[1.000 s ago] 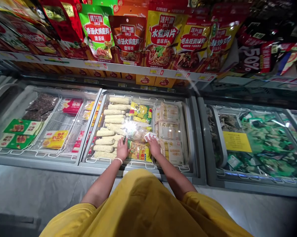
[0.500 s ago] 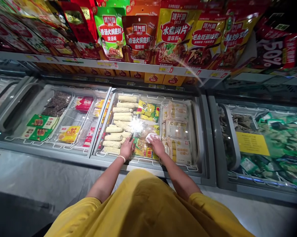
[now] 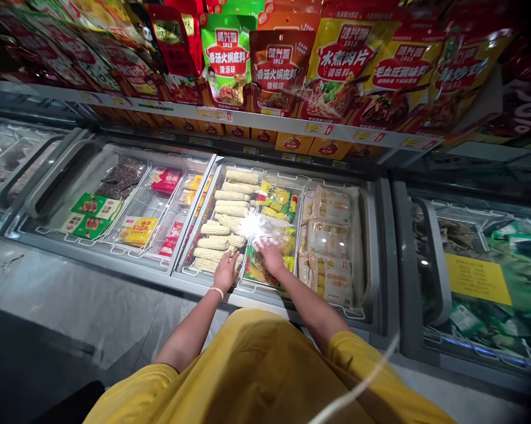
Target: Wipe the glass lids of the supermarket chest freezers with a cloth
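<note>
Head view: both hands are reaching down into the open chest freezer, a long metal-rimmed case split by white wire baskets. The left hand, a pale band at its wrist, is lying flat with fingers spread on the ridged, pale yellow corn cobs stacked in the left basket. The right hand is resting palm down, fingers loosely open, on a glossy clear plastic bag that is throwing a bright glare; it is gripping nothing I can make out. Flat packs of halved corn are lying just beside it. Glossy seasoning pouches are standing on the shelf above. Against half a second ago, the white patch showing at the right hand's fingertips is no longer showing.
</note>
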Demonstrator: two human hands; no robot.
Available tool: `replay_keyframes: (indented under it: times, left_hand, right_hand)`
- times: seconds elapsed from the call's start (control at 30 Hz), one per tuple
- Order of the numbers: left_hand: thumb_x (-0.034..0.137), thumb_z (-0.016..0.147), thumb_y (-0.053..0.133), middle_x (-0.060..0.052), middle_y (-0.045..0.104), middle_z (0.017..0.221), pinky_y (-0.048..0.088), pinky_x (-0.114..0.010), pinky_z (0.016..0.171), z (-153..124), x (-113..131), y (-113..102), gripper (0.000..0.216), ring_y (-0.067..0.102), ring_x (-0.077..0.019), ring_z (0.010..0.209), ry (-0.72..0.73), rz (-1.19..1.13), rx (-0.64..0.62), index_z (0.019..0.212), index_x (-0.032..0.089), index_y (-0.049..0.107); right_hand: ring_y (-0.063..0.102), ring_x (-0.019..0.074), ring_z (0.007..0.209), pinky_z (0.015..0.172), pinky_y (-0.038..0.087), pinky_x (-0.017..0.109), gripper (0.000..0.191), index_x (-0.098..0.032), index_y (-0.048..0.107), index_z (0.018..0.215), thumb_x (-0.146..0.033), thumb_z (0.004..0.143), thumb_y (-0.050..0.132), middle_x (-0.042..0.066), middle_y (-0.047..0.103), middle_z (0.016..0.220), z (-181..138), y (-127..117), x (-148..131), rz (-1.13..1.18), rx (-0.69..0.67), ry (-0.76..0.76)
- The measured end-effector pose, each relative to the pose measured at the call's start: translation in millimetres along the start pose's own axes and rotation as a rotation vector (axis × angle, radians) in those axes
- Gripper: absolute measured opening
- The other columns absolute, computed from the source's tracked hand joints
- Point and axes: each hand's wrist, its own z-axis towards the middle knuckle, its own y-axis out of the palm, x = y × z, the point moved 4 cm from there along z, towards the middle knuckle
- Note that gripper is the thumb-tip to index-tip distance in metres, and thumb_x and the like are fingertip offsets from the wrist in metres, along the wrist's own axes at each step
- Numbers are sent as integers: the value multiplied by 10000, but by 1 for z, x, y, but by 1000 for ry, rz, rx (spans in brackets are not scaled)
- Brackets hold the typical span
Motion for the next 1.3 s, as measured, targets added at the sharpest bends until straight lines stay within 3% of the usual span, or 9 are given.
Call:
replay_keyframes:
  times: [0.1,0.27,0.43,0.6,0.73,0.9,1.03,1.2,1.3]
  left_hand:
    - [121,823,642,-150,350,1633,319,-476,1220,-8,-7,-1,727,291,-301,1532,-4,-22,1,1509,226,426]
    - [115,824,624,-134,343,1640,312,-468,1229,-14,-12,-1,750,280,-289,1538,-10,-60,-2,1529,242,401]
    - [107,816,629,-140,352,1624,303,-467,1234,-15,-12,-1,748,283,-297,1534,-3,-41,12,1521,224,407]
    - [150,825,638,-151,346,1620,292,-485,1236,-14,-8,3,725,273,-320,1531,-14,-28,32,1512,203,411]
    - [168,846,608,-145,369,1605,303,-520,1223,-13,-4,6,680,278,-330,1523,-37,-6,75,1498,216,422]
    - [176,872,583,-181,387,1589,319,-537,1211,-11,3,8,612,281,-359,1518,-29,54,88,1470,163,453]
    - [119,852,566,-163,417,1580,343,-526,1201,-14,22,14,630,313,-346,1508,91,111,59,1470,176,460]
    - [102,817,593,-121,434,1581,358,-500,1198,-24,69,35,653,358,-311,1493,239,119,-34,1449,228,493]
    - [110,814,625,-149,402,1598,338,-491,1213,-31,105,50,644,333,-318,1508,277,89,-64,1440,195,505]
  right_hand:
    - [335,214,1506,1254,261,498,743,-423,468,1509,-6,895,497,-86,405,1603,10,4,-16,33,-159,-290]
    - [284,300,1526,1237,236,610,735,-310,380,1580,-30,906,460,24,302,1656,14,-6,7,3,178,176]
    - [287,194,1526,1263,235,459,661,-378,537,1470,-18,919,470,-68,384,1619,-2,14,-14,17,-123,-279]
    - [249,259,1541,1257,227,512,712,-292,449,1547,-13,893,485,27,326,1652,-11,20,-15,8,117,77]
    - [306,219,1519,1257,236,474,594,-368,565,1444,-55,945,486,-45,423,1603,-30,43,-36,43,-116,-263]
    - [236,259,1545,1264,203,536,703,-306,444,1548,-14,912,501,39,311,1655,-67,51,-7,19,83,51]
    - [289,238,1527,1254,250,511,684,-339,521,1491,5,901,509,6,401,1616,-93,55,13,44,-19,-208]
    - [287,286,1526,1234,275,551,668,-247,514,1507,6,890,471,85,385,1622,-124,41,59,42,207,132]
    - [317,277,1513,1241,267,526,606,-279,540,1487,-62,923,500,55,424,1605,-154,45,70,50,113,-28]
